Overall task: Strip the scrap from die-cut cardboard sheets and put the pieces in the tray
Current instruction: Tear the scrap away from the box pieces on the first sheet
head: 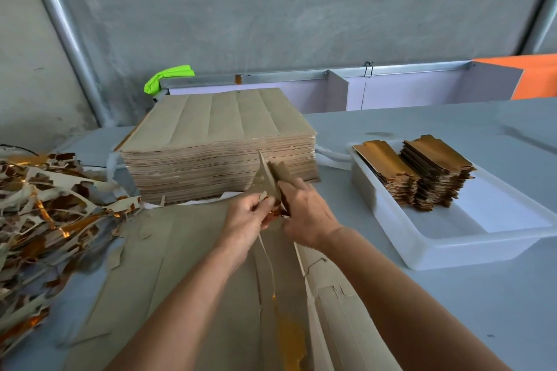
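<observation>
Both hands tearing a piece free of the sheet at table centre.

The left hand (245, 217) pinches the scrap strip (261, 242) while the right hand (304, 212) grips the piece (271, 178), the two hands close together over the sheet (180, 280). Best to pull apart along the die cut, hands kept near the nicks, so the piece doesn't crease. The tray (422, 250) waits at 3 o'clock, the scrap pile (45, 205) at 9, the stack (217, 144) at 12.

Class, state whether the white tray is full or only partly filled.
Partly filled: two stacks of pieces sit at the far end of the white tray; its near floor is bare.
</observation>
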Demonstrator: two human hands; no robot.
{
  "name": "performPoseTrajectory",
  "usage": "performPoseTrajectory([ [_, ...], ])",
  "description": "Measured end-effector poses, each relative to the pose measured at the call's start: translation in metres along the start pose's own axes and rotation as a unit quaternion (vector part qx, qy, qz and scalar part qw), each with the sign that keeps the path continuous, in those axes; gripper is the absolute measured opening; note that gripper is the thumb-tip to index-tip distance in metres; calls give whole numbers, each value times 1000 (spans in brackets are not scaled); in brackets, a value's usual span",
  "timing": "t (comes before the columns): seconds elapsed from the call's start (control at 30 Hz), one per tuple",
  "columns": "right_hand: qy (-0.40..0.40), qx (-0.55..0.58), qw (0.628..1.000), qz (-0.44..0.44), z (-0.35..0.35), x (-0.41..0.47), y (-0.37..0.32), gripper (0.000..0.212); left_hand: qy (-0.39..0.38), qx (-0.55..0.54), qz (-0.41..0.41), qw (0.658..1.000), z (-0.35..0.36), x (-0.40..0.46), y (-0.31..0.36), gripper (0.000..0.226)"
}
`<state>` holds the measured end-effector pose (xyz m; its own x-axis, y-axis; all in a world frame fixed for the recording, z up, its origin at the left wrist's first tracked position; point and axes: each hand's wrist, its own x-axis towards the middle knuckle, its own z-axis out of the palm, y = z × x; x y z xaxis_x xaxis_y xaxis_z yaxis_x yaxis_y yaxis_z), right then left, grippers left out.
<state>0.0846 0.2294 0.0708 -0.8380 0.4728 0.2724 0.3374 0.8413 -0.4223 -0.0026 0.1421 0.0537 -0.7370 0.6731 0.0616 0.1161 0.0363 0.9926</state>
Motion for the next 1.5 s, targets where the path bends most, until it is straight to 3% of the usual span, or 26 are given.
performPoseTrajectory([
  [0.07,-15,-37,999,1,10,5,-1,43,-4,25,13,1000,0,3,-1,23],
  [0.2,50,-31,998,38,17,13,1,28,15,91,51,994,-2,6,-4,36],
  [0.33,30,23,998,46,19,16,7,34,36,96,68,992,-7,6,-4,19],
  [0.4,-25,86,995,52,15,14,8,35,21,92,62,994,-9,6,-5,16],
  [0.47,-68,239,965,85,6,12,9,28,-8,80,36,996,-8,5,-6,18],
  [0.57,-39,373,918,129,-1,17,8,7,-68,45,10,997,-3,1,-7,17],
  [0.8,28,190,969,153,10,30,18,21,-141,-10,-25,990,1,-6,-4,28],
  [1.03,59,91,983,149,19,47,19,15,-176,-15,-48,983,-1,-8,-14,17],
  [1.1,60,82,979,175,19,52,25,18,-125,15,-30,992,-2,-7,-22,24],
  [1.17,56,106,962,246,15,54,37,23,-6,-13,-31,999,-8,-2,-30,24],
  [1.27,72,210,910,349,9,47,55,17,170,-86,-67,979,-22,9,-46,33],
  [1.4,86,335,866,360,9,33,64,12,252,-15,-89,964,-34,14,-67,35],
  [1.5,82,400,856,316,9,28,64,44,256,61,-73,962,-36,13,-69,33],
])
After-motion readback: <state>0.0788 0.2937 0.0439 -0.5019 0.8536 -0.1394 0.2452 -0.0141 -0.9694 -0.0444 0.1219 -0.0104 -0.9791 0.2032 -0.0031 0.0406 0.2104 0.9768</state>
